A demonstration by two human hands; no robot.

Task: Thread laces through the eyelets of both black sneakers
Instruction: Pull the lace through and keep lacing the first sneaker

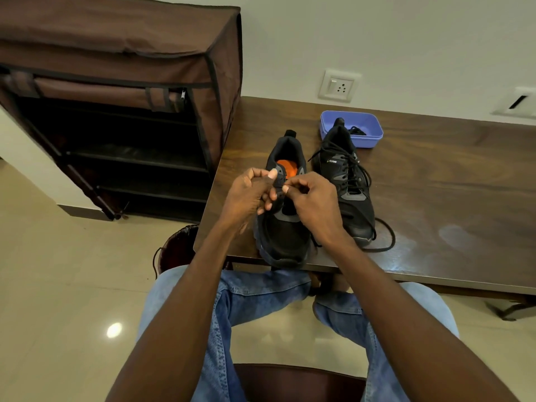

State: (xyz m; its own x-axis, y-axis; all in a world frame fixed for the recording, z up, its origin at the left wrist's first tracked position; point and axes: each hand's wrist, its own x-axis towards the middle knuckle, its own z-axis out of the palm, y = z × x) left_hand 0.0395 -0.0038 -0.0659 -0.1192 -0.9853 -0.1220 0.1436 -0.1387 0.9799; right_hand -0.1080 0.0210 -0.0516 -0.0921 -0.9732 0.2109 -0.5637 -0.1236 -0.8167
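Two black sneakers stand side by side on the dark wooden table [435, 198]. The left sneaker [282, 236] shows an orange insole, and its toe reaches the table's front edge. My left hand [249, 195] grips its left eyelet flap, thumb on top. My right hand [311, 198] pinches something small and dark at an eyelet, most likely a lace tip; the lace itself is hidden by my fingers. The right sneaker [352, 181] is laced, with a loose black lace end [388, 242] looping on the table beside its toe.
A purple plastic tub [364, 123] holding a black lace sits behind the right sneaker, near the wall. A brown fabric shoe rack [121, 111] with open shelves stands left of the table. A dark basket [179, 248] sits on the floor by my left knee.
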